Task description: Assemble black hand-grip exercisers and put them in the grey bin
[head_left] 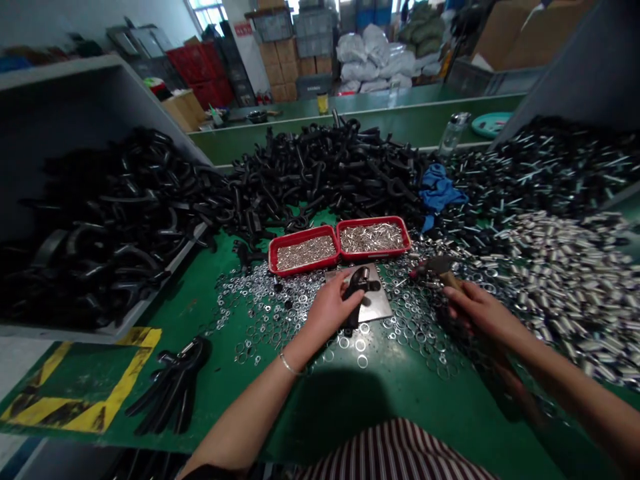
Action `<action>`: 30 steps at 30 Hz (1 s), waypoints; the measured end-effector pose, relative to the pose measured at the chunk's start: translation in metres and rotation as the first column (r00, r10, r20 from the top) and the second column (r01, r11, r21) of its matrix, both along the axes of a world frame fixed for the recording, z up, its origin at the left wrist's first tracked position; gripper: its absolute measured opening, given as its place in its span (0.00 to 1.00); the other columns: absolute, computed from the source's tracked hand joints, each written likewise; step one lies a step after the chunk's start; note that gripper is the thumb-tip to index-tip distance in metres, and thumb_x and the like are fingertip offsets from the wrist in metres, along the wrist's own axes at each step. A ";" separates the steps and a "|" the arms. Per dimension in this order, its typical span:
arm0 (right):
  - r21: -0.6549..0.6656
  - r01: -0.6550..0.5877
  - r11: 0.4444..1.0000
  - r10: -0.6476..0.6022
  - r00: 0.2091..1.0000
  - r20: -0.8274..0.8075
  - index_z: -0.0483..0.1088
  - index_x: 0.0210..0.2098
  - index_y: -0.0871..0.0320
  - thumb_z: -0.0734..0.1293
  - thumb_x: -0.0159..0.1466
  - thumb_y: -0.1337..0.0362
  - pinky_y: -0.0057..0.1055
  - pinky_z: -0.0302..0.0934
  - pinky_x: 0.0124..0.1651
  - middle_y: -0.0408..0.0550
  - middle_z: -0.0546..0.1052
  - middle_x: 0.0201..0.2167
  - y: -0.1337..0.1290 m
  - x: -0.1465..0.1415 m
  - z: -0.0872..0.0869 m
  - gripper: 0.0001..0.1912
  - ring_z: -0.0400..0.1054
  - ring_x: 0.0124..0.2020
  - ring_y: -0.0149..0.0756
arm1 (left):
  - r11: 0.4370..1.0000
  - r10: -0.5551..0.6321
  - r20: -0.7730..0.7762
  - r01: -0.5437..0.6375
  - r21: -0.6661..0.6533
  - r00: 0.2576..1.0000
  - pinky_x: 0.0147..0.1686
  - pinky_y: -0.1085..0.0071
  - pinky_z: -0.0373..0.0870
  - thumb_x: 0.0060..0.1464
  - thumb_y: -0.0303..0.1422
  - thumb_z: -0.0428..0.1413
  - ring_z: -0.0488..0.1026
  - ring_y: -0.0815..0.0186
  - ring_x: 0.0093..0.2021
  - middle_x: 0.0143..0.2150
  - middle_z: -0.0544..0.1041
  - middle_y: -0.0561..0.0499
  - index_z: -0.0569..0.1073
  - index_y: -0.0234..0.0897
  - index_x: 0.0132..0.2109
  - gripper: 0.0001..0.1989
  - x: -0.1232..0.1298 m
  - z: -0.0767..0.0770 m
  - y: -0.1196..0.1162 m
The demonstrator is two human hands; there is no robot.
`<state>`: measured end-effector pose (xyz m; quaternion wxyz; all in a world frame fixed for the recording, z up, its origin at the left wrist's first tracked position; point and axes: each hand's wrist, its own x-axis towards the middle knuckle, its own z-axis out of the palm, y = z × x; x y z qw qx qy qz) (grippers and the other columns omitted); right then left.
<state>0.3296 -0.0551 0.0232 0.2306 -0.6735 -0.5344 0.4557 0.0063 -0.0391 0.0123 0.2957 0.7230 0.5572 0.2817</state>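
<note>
Left hand (327,307) is pinching a black part (354,316) on the metal plate (379,307), fingers wrapped across its body; right hand (473,305) is closed round the wooden handle of a hammer (441,265), head held off to the plate's right, apart from the part. Main risk as I see it: left fingers sit close to the part's upper end, so a swing landing slightly off would catch a fingertip or the thumb. Second: the part looks rounded and curved, so it probably doesn't sit flat; a loose pinch lets it roll or skid on the smooth plate and the blow goes in crooked. Can't tell whether any pin is seated in it, too small and partly hidden by the fingers. Third: loose rings (361,345) lie right up to the plate edge; one getting under the part would tilt it, or under the plate would make it rock. The two red trays, left tray (304,271) and right tray (375,255), stand just beyond the plate, so a hard knock could shake pins out among the rings. Stack of black handles (173,383) near the bench (410,403) front could slide off if the left forearm drags it.
</note>
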 end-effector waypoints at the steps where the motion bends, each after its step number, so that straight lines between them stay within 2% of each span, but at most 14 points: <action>1: 0.010 0.002 1.000 -0.003 0.996 0.085 0.63 0.36 0.54 0.58 0.67 0.42 0.33 0.57 0.20 0.45 0.73 0.25 0.001 0.014 -0.002 0.21 0.62 0.17 0.35 | 0.998 0.018 0.095 -0.013 -0.057 0.995 0.46 0.57 0.74 0.65 0.40 0.52 0.77 0.58 0.44 0.47 0.78 0.43 0.64 0.40 0.64 0.23 -0.003 0.000 0.002; 3: 0.136 -0.062 0.989 0.009 0.933 0.360 0.66 0.37 0.56 0.57 0.68 0.45 0.38 0.63 0.29 0.53 0.76 0.29 0.007 0.035 -0.004 0.21 0.68 0.24 0.41 | 0.995 0.077 0.130 -0.069 -0.065 0.988 0.48 0.56 0.73 0.64 0.38 0.53 0.76 0.58 0.47 0.49 0.78 0.42 0.64 0.38 0.63 0.22 -0.010 -0.004 0.004; 6: 0.363 -0.296 0.884 -0.055 0.704 0.708 0.71 0.42 0.61 0.57 0.69 0.49 0.46 0.63 0.45 0.62 0.77 0.39 0.028 0.037 -0.003 0.22 0.71 0.42 0.53 | 0.983 0.139 -0.058 -0.131 0.126 0.989 0.59 0.51 0.65 0.60 0.33 0.57 0.70 0.54 0.57 0.55 0.74 0.42 0.71 0.38 0.56 0.18 -0.021 -0.016 -0.001; 7: 0.371 -0.347 0.861 -0.052 0.666 0.744 0.72 0.43 0.61 0.56 0.70 0.50 0.46 0.62 0.47 0.63 0.77 0.41 0.036 0.029 -0.003 0.22 0.71 0.44 0.54 | 0.979 0.131 -0.108 -0.112 0.168 0.985 0.61 0.51 0.63 0.60 0.32 0.57 0.69 0.54 0.58 0.55 0.74 0.43 0.72 0.38 0.53 0.14 -0.023 -0.020 -0.004; 9: 0.266 -0.360 0.894 0.026 0.636 0.771 0.73 0.43 0.60 0.54 0.71 0.48 0.44 0.63 0.44 0.62 0.78 0.39 0.052 0.004 -0.003 0.25 0.73 0.43 0.53 | 0.981 0.086 -0.151 -0.057 0.188 0.985 0.60 0.53 0.63 0.63 0.33 0.55 0.69 0.56 0.56 0.52 0.75 0.45 0.73 0.38 0.50 0.10 -0.026 -0.026 -0.009; 11: 0.146 -0.295 0.944 0.064 0.599 0.798 0.73 0.43 0.62 0.54 0.71 0.43 0.43 0.64 0.40 0.64 0.79 0.36 0.067 -0.025 -0.005 0.29 0.75 0.38 0.54 | 0.984 0.059 -0.167 -0.029 0.178 0.984 0.59 0.54 0.63 0.62 0.36 0.57 0.69 0.56 0.55 0.51 0.75 0.45 0.73 0.38 0.52 0.13 -0.025 -0.031 -0.011; 14: 0.102 -0.231 0.968 0.033 0.517 0.855 0.72 0.45 0.67 0.55 0.70 0.42 0.43 0.65 0.38 0.70 0.79 0.37 0.083 -0.056 -0.013 0.32 0.77 0.39 0.57 | 0.986 0.058 -0.179 -0.029 0.163 0.982 0.59 0.55 0.63 0.60 0.38 0.60 0.68 0.55 0.55 0.52 0.75 0.44 0.72 0.37 0.53 0.16 -0.023 -0.035 -0.011; 17: 0.105 -0.204 0.973 0.016 0.521 0.854 0.71 0.46 0.68 0.56 0.71 0.47 0.42 0.65 0.38 0.71 0.79 0.39 0.090 -0.063 -0.017 0.28 0.77 0.40 0.58 | 0.988 0.054 -0.154 -0.031 0.149 0.987 0.58 0.55 0.63 0.60 0.38 0.60 0.67 0.55 0.55 0.52 0.74 0.46 0.71 0.40 0.53 0.16 -0.023 -0.037 -0.010; 20: 0.175 -0.177 0.969 -0.048 0.558 0.828 0.70 0.46 0.67 0.54 0.72 0.48 0.43 0.65 0.37 0.71 0.79 0.38 0.088 -0.053 -0.012 0.27 0.77 0.39 0.59 | 0.990 0.051 -0.125 -0.033 0.138 0.991 0.59 0.57 0.62 0.61 0.39 0.59 0.67 0.57 0.56 0.53 0.74 0.47 0.70 0.40 0.53 0.16 -0.024 -0.038 -0.011; 22: 0.267 -0.172 0.948 -0.102 0.630 0.770 0.69 0.48 0.65 0.54 0.71 0.47 0.43 0.65 0.37 0.67 0.79 0.36 0.083 -0.047 -0.002 0.27 0.76 0.36 0.57 | 0.991 0.063 -0.115 -0.048 0.129 0.991 0.59 0.57 0.61 0.61 0.39 0.59 0.66 0.57 0.56 0.53 0.74 0.47 0.70 0.40 0.53 0.16 -0.023 -0.039 -0.012; 23: 0.324 -0.160 0.933 -0.120 0.709 0.695 0.68 0.50 0.63 0.55 0.71 0.47 0.43 0.65 0.37 0.64 0.80 0.35 0.081 -0.046 0.004 0.25 0.76 0.35 0.54 | 0.991 0.070 -0.114 -0.056 0.124 0.991 0.59 0.57 0.61 0.61 0.39 0.58 0.66 0.57 0.56 0.53 0.73 0.46 0.70 0.39 0.53 0.16 -0.022 -0.039 -0.013; 26: 0.437 -0.075 0.896 -0.025 0.975 0.220 0.64 0.51 0.56 0.58 0.70 0.46 0.39 0.68 0.36 0.55 0.80 0.37 0.074 -0.059 0.019 0.21 0.75 0.30 0.44 | 0.991 0.088 -0.121 -0.075 0.110 0.989 0.59 0.56 0.60 0.62 0.40 0.58 0.65 0.56 0.57 0.54 0.72 0.46 0.69 0.40 0.54 0.16 -0.019 -0.038 -0.012; 28: 0.416 -0.038 0.909 0.101 0.986 -0.131 0.63 0.48 0.54 0.60 0.69 0.46 0.38 0.71 0.37 0.53 0.79 0.42 0.070 -0.079 0.020 0.19 0.76 0.31 0.40 | 0.992 0.093 -0.126 -0.082 0.092 0.988 0.58 0.56 0.60 0.62 0.40 0.58 0.65 0.56 0.56 0.54 0.72 0.46 0.69 0.40 0.53 0.16 -0.017 -0.037 -0.011; 30: 0.355 -0.043 0.934 0.169 0.928 -0.331 0.62 0.45 0.53 0.61 0.68 0.44 0.39 0.73 0.36 0.52 0.79 0.42 0.068 -0.104 0.013 0.19 0.76 0.32 0.40 | 0.993 0.095 -0.126 -0.086 0.074 0.987 0.57 0.56 0.60 0.62 0.40 0.58 0.65 0.55 0.55 0.53 0.72 0.47 0.69 0.41 0.52 0.15 -0.016 -0.036 -0.009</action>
